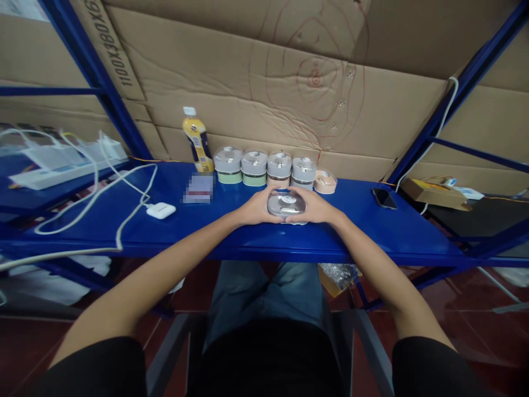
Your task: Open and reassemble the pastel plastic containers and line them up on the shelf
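Both hands are wrapped round a small rounded container (286, 204) with a clear, glossy grey top, close to the front of the blue table. My left hand (259, 208) grips its left side, and my right hand (314, 206) grips the right side. A pale edge shows beneath the container; what it is I cannot tell. Just behind the hands stand stacked rounded containers (254, 164), grey-topped with green, peach or grey ones below. A single peach container (325, 181) sits at the right end of that row.
A yellow bottle (197, 140) stands left of the stacks, with a blurred-out packet (199, 188) before it. A white earbud case (161, 210) lies near white cables (119, 220) and a power strip (70, 168). A phone (384, 198) and a cardboard box (436, 194) are on the right.
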Available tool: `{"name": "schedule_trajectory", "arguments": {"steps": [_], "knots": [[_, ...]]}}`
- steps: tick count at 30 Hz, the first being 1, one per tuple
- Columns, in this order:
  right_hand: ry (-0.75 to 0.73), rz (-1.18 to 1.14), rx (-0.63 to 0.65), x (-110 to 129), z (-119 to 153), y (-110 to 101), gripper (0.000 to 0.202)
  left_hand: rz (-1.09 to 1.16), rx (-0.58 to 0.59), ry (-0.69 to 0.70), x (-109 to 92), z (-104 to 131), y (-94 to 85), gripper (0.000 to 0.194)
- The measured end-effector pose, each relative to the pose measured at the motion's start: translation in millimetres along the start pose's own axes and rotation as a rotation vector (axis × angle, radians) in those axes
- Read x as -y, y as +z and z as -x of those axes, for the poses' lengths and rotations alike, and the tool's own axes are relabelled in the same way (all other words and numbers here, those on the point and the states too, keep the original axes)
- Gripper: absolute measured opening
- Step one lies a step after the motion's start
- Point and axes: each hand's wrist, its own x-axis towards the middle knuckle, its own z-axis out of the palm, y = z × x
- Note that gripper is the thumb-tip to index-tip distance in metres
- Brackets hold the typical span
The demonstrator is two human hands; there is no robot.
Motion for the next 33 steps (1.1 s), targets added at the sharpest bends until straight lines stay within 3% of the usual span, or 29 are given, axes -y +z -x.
{"name": "schedule_trajectory", "arguments": {"steps": [4,7,9,11,13,15,19,23,27,33], "knots": [[0.01,0.099,-0.061,13,-2,7,0.1,-0.012,-0.007,0.003,2,0,3.4,0.111],[0.032,0.039,-0.142,6,3,-7,0.09,-0.045,-0.009,0.012,2,2,-0.2,0.116],[0.084,-0.004,-0.197,-6,10,-23,0.084,-0.097,0.018,0.034,1,4,-2.9,0.103],[0.151,-0.03,-0.203,-20,18,-40,0.079,-0.158,0.07,0.045,-2,6,-3.9,0.074],[0.221,-0.041,-0.161,-32,24,-52,0.076,-0.194,0.108,0.041,-5,7,-3.1,0.052],[0.286,-0.017,-0.115,-39,27,-59,0.073,-0.199,0.11,0.037,-8,7,-2.0,0.045],[0.368,0.054,-0.072,-45,29,-63,0.072,-0.204,0.07,0.003,-4,5,-9.9,0.05],[0.42,0.071,-0.032,-49,30,-66,0.084,-0.289,-0.035,-0.128,14,9,-35.4,0.055],[0.428,0.113,0.044,-53,32,-66,0.085,-0.352,-0.042,-0.214,33,22,-59.9,0.059],[0.448,0.132,0.068,-55,31,-62,0.089,-0.355,-0.057,-0.263,48,29,-66.6,0.065]]}}
